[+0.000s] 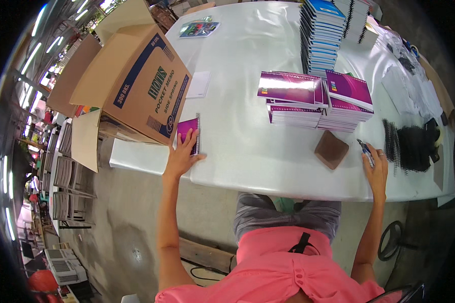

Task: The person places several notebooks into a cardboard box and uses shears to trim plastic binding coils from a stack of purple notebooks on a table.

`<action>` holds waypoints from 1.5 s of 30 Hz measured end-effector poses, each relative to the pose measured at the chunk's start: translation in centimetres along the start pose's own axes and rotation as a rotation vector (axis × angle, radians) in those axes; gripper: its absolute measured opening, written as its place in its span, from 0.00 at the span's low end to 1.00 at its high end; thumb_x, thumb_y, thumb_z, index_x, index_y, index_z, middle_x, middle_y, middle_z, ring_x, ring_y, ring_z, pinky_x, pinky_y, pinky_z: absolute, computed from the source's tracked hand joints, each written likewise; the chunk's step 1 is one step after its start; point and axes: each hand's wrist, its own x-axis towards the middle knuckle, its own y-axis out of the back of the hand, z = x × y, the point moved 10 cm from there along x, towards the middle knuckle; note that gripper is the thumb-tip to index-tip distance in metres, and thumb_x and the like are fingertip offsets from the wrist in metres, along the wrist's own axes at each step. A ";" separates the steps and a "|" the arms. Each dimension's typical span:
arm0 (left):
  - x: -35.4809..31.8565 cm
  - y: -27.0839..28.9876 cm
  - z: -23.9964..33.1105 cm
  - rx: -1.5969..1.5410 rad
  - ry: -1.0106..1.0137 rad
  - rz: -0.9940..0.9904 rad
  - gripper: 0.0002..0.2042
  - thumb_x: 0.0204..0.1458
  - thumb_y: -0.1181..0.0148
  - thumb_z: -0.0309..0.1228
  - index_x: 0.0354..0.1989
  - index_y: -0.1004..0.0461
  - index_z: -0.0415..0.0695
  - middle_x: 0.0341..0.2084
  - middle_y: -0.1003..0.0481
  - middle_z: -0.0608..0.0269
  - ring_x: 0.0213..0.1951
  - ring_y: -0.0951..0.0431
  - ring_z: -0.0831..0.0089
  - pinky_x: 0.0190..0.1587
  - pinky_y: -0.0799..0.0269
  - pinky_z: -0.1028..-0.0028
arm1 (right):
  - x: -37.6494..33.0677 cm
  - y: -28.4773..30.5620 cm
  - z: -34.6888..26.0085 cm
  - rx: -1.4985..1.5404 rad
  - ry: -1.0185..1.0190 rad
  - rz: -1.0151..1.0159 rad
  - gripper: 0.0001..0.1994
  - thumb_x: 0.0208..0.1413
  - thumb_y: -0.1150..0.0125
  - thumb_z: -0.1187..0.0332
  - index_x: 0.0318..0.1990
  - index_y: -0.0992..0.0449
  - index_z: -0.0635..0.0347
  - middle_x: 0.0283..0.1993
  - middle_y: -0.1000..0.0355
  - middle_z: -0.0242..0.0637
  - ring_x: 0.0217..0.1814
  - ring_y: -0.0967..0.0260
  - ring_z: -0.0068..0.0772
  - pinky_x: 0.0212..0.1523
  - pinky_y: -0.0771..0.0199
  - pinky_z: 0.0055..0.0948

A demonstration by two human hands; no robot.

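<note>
My left hand lies with its fingers stretched over a small purple spiral notebook, beside the large cardboard box. The notebook's wire spine runs along its right side. At the right of the table my right hand is closed round small pliers with dark jaws pointing away from me. Left of that hand sits a brown block. Beyond it are stacks of purple notebooks, and to the right a pile of black spiral wires.
A tall stack of blue spiral notebooks stands at the back. Clear plastic bags lie along the right edge. A white notepad rests beside the box, and a colourful packet lies far left. The white table's near edge curves before me.
</note>
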 end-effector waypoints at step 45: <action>0.1 1.6 20.8 -1.499 -0.028 0.096 0.60 0.42 0.32 0.58 0.73 0.71 0.49 0.72 0.58 0.50 0.73 0.61 0.55 0.71 0.64 0.55 | -1.7 -10.1 -15.0 1.299 -0.010 -0.253 0.08 0.54 0.36 0.77 0.41 0.26 0.64 0.32 0.29 0.29 0.35 0.37 0.15 0.38 0.35 0.19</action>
